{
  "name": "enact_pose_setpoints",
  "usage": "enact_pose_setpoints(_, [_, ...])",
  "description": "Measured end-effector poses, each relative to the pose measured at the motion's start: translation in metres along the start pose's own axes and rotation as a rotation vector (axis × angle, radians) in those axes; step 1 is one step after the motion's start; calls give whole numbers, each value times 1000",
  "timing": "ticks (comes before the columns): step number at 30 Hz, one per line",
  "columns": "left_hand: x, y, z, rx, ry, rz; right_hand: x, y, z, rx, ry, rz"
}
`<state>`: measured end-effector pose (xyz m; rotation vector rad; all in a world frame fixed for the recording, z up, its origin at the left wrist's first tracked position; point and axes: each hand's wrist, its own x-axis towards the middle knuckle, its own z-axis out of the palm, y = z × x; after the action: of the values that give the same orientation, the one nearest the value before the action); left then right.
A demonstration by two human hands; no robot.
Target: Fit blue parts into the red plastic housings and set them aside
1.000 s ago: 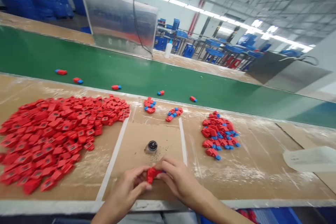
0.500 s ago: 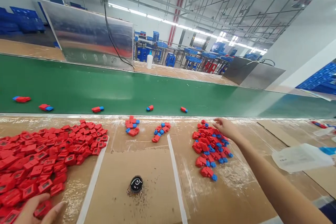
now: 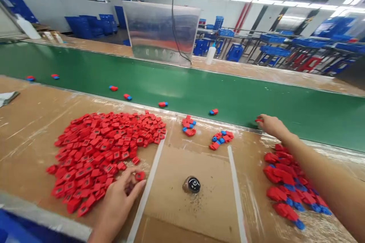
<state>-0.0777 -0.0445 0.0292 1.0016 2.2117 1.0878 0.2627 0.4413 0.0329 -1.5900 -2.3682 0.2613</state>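
My left hand (image 3: 121,195) is closed at the right edge of a heap of red plastic blocks (image 3: 99,148), with one red block (image 3: 139,175) between thumb and fingers. Over the near side of the green conveyor belt (image 3: 182,87), my right hand (image 3: 270,126) pinches a small red plastic part (image 3: 259,120); the rest of that part is hidden by the fingers. Below my right forearm lies a pile of red parts with blue ends (image 3: 285,182). Two small clusters of red-and-blue parts (image 3: 189,126) sit between the heap and the pile.
A round black-topped piece (image 3: 194,185) stands on cardboard (image 3: 168,201) between two white tape strips (image 3: 148,186). Several red-and-blue parts (image 3: 162,104) lie spaced along the belt. Beyond it are a metal panel (image 3: 162,34) and a white bottle (image 3: 211,54).
My view has swung left. My right hand has moved from the pile to the belt with a red part. My left hand has lifted a red block off the heap's near edge.
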Motion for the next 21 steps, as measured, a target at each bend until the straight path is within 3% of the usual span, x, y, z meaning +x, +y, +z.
enact_pose_setpoints(5, [-10,10,24,-198,-69,32,-67,-36,-15,88,-63,-60])
enact_pose_setpoints(7, [-16,17,31,-221,-90,60,-111,-63,-21,207,-129,-171])
enact_pose_setpoints(9, [-22,26,36,-221,-114,112,-159,-95,-27,455,-237,-381])
enact_pose_setpoints(13, [-34,43,45,-248,-177,236,-236,-154,-33,472,-226,-598])
enact_pose_setpoints(16, [-44,52,56,-299,-261,236,-257,-178,-25,437,-214,-653])
enact_pose_setpoints(21, [-54,53,75,-378,-327,210,-257,-189,-11,420,-198,-701])
